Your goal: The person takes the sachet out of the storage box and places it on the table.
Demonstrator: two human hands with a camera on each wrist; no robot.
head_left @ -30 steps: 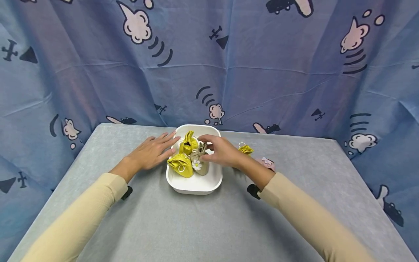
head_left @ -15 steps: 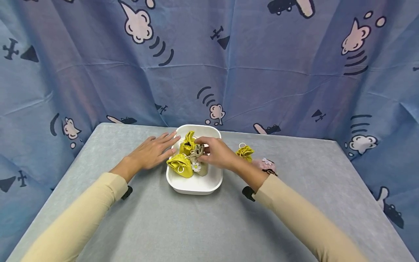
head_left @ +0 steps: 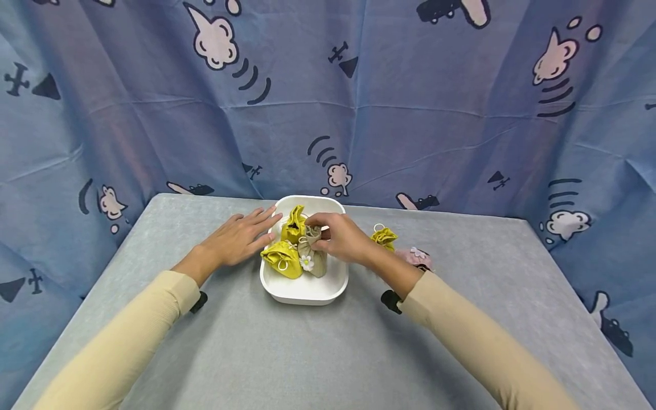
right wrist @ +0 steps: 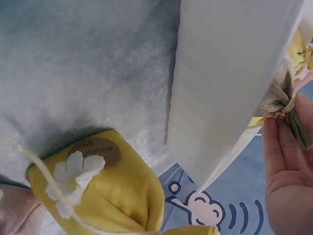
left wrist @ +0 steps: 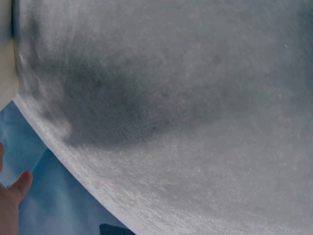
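Note:
A white plastic basin (head_left: 306, 296) stands on the table and holds several small drawstring pouches. My right hand (head_left: 344, 238) pinches the gathered neck of a beige drawstring pouch (head_left: 319, 265) with a white flower, inside the basin's right half. The right wrist view shows these fingers at the beige pouch's (right wrist: 275, 98) tied neck. To its left lie two yellow pouches, one at the back (head_left: 293, 229) and one in front (head_left: 283, 261). My left hand (head_left: 241, 236) lies with spread, straight fingers at the basin's left rim. The left wrist view shows only a thumb at its edge.
Right of the basin, a yellow pouch (head_left: 384, 237) and a pink pouch (head_left: 416, 257) lie on the grey table (head_left: 307, 359), partly behind my right forearm. A blue patterned curtain (head_left: 435, 136) hangs along the table's back edge.
My right hand has shifted slightly left, and the neck of the beige pouch has moved with it. The left hand has stayed in place.

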